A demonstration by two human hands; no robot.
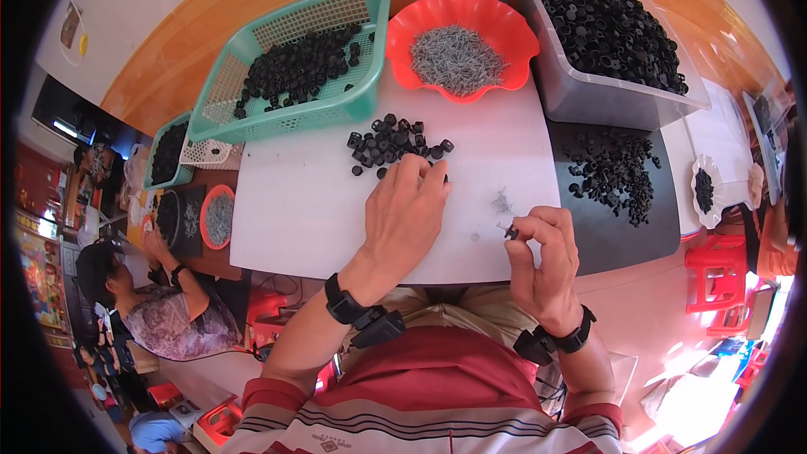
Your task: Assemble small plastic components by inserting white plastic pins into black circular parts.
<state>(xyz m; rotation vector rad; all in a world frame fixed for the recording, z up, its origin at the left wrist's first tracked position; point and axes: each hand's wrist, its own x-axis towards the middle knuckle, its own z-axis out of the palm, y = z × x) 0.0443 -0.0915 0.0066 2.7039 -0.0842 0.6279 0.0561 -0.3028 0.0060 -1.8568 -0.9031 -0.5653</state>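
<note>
My left hand [406,212] lies palm down on the white board [286,210], its fingertips touching the near edge of a small pile of black plastic caps [393,143]. My right hand [545,256] is raised over the board's right edge and pinches a small black cap [511,233] between thumb and fingers. A few loose metal pins [503,202] lie on the board just left of that hand.
Behind the board stand a green basket of black caps [294,76], a red bowl of metal pins [458,55] and a clear bin full of black caps [609,29]. More caps [614,170] lie on a dark mat at right. Another person [160,303] sits at left.
</note>
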